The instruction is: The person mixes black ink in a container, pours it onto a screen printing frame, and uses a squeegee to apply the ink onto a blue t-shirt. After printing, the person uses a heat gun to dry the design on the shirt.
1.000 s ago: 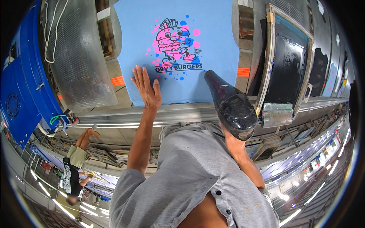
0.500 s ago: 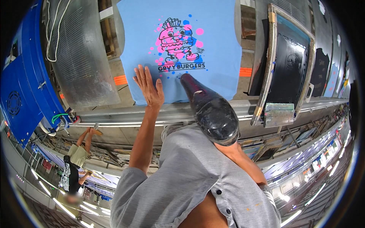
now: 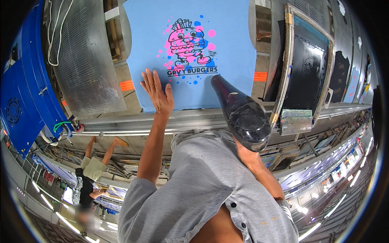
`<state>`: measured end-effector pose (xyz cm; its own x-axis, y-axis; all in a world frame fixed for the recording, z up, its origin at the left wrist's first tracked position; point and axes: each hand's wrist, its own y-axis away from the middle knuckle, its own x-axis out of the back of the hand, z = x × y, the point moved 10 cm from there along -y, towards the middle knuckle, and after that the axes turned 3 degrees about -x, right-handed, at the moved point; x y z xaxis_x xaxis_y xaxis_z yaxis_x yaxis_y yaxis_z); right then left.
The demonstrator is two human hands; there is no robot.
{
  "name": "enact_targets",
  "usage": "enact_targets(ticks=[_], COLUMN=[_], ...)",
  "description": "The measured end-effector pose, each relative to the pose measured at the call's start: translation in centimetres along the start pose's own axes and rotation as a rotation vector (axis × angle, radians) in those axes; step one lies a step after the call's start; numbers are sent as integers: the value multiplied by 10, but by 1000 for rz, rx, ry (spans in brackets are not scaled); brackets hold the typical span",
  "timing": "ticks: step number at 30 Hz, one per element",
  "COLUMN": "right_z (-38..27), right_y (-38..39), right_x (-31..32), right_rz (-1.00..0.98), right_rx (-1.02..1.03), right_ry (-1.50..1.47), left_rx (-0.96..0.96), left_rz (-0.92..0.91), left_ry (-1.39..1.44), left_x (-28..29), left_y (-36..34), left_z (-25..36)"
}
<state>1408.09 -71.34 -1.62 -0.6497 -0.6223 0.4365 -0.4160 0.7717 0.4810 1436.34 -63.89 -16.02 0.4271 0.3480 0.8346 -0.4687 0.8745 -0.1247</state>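
Observation:
A light blue T-shirt point(image 3: 237, 44) lies spread out in front of me, with a pink, blue and black cartoon burger print point(image 3: 187, 46) on it. My left hand point(image 3: 158, 93) is stretched out, palm down, over the shirt's lower left part; I cannot tell whether it touches the cloth. A black hair dryer point(image 3: 245, 115) is in my right hand point(image 3: 246, 157), its nozzle pointing at the shirt just below the right end of the print. The dryer's body hides most of the fingers round its handle.
At right stands a wood-edged printing screen point(image 3: 288, 60) with a squeegee point(image 3: 296, 121) at its near end. A grey platen point(image 3: 85, 60) and blue machine point(image 3: 24, 93) are at left. A metal rail point(image 3: 186, 121) runs before me. Another person point(image 3: 87, 182) is at lower left.
My right hand has swung the hair dryer to the right, so its nozzle is now nearer the print's right end. My left hand has hardly moved. The other person has shifted slightly right.

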Motion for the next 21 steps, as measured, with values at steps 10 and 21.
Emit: enact_targets(ticks=[10,21], right_z=[2,-5], right_y=[-9,-26], right_x=[-52,1], right_rz=[-293,73], right_rx=[-104,3], right_ry=[-263,65], left_rx=[44,-13], left_rz=[-9,-118], left_ry=[-3,-89], left_x=[5,-18], left_y=[4,-14], left_z=[-8,20])
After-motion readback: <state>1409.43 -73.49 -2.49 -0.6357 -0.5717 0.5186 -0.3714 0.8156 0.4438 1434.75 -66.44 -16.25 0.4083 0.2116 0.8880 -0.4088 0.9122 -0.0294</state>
